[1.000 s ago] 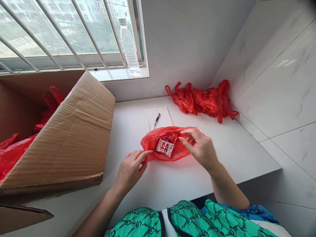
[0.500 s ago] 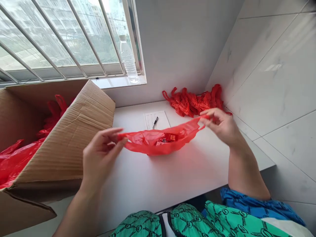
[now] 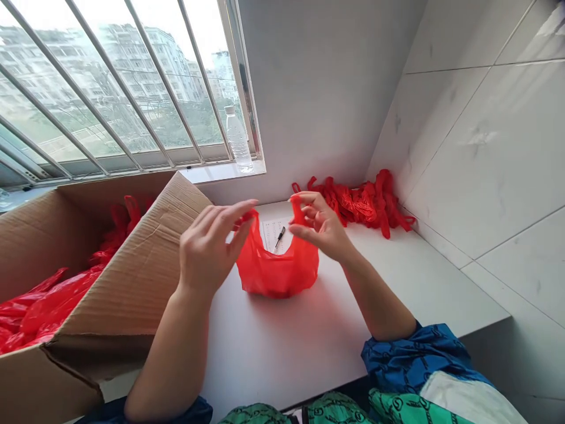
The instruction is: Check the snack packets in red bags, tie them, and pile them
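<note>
Rising at the back, the grey wall (image 3: 318, 100) met a tiled wall (image 3: 498, 147) on the right and held a barred window (image 3: 110, 82) on the left, with pale buildings outside. Below spread the white table (image 3: 273, 353), its far edge against the grey wall. A cardboard box (image 3: 126, 277) stood at the left, open at the top, with crumpled red plastic (image 3: 62, 306) inside. Along the back of the table, toward the right corner, lay a red heap (image 3: 357, 200) of bunched plastic with loops poking up. The red bag (image 3: 278, 274) hung between the person's hands over the middle of the table, handles up and mouth sagging; whether its base touched the table could not be told. The left hand (image 3: 209, 247) had its fingers pinched on the left handle, and the right hand (image 3: 324, 229) grasped the right handle between thumb and fingers. A clear bottle (image 3: 239, 141) stood upright on the windowsill. Behind the bag, partly hidden by it, lay a printed sheet (image 3: 270, 231), and on that a black pen (image 3: 280, 237), slanting.
</note>
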Motion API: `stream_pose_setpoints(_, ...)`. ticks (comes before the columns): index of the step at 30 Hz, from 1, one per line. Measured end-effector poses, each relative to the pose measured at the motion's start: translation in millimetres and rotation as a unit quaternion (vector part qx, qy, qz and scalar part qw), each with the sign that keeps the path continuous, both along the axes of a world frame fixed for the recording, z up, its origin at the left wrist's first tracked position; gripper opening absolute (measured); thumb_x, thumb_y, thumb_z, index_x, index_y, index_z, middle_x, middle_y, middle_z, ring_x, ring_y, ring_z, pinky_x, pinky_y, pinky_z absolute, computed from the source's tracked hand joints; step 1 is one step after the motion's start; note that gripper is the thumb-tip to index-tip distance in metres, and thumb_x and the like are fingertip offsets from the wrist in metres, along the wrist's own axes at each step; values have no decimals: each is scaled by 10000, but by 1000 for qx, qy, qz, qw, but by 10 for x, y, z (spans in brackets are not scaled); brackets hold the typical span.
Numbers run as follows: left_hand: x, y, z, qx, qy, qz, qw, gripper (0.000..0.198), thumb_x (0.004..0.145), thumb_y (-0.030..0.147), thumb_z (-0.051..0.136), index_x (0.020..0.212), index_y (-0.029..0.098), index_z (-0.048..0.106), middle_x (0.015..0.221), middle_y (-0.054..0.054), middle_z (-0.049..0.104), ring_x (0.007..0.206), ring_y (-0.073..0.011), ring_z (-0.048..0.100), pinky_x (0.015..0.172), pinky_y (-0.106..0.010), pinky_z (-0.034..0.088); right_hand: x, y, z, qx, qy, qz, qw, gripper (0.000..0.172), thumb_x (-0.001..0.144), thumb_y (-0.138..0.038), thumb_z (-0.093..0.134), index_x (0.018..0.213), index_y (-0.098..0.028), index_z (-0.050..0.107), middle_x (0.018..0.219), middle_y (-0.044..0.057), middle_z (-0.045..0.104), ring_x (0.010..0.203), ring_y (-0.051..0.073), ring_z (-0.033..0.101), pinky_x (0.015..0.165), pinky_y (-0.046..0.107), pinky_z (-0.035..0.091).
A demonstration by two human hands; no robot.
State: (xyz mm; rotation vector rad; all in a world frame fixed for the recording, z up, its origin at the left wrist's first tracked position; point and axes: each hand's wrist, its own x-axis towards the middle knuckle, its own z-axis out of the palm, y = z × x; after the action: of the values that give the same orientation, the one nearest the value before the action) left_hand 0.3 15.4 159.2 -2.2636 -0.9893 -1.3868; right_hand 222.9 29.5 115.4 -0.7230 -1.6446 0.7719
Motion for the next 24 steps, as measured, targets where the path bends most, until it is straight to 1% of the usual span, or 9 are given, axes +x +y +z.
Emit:
stream_pose_setpoints(2,104,-23,-22,-37,33,-61,997,291,905,208,645,1189,272,659,950,3,729,792,-153,670,803,-313,547,-129,-26,-48,9,-46,-8,999,584,792,-449,757,1309,-319,517,1338,69,494,1063,203,601,892,352,540)
stream_pose_setpoints(4,195,-33,-85,-73,22,-117,990,270,914,217,630,1178,267,653,1015,-14,726,875,-169,682,820,-321,556,-232,-18,-108,17,-58,-21,998,424,831,-448,717,1215,-302,610,1238,61,531,1092,210,573,901,347,529)
stream_pose_setpoints(6,252,-16,-204,-93,-29,-135,986,316,897,237,652,1211,268,623,1178,-47,681,1027,-201,660,897,-358,549,-288,17,-162,-10,-24,-4,1000,255,911,-460,605,1062,-268,679,1142,52,559,943,173,606,807,319,546)
stream_pose_setpoints(9,268,58,-467,-193,-128,-137,963,594,842,313,723,1378,269,469,1389,-107,539,1199,-252,581,976,-408,517,-286,97,-213,-114,70,74,988,310,954,-481,512,1010,-229,684,974,36,609,668,116,581,606,275,523)
stream_pose_setpoints(11,248,119,-652,-342,-163,-171,910,679,853,368,706,1439,266,379,1316,-121,582,1139,-253,615,927,-396,533,-261,156,-235,-185,122,115,968,329,943,-491,520,1016,-209,674,815,15,614,612,115,563,556,259,494)
stream_pose_setpoints(14,203,197,-854,-536,-239,-250,770,498,912,393,614,1363,253,457,927,-47,669,876,-203,672,835,-359,539,-248,235,-278,-250,168,141,943,338,918,-503,550,950,-185,662,641,-13,570,548,113,512,506,242,438)
stream_pose_setpoints(18,156,263,-925,-637,-360,-309,608,359,854,298,625,1202,239,560,613,57,449,563,-110,514,754,-327,514,-270,267,-329,-279,172,161,931,329,894,-525,582,917,-198,610,600,-44,542,471,88,433,442,226,343)
stream_pose_setpoints(21,133,286,-893,-666,-397,-308,551,366,762,252,597,1126,211,601,610,41,420,529,-108,439,652,-307,490,-233,220,-321,-242,99,163,951,305,890,-512,612,874,-208,587,643,-40,578,505,88,469,480,227,372)
stream_pose_setpoints(24,116,284,-857,-667,-435,-287,533,362,774,287,584,1124,202,616,638,9,490,562,-124,475,598,-278,463,-146,158,-308,-150,-38,165,974,252,894,-442,635,842,-195,647,832,22,651,691,130,598,635,275,485)
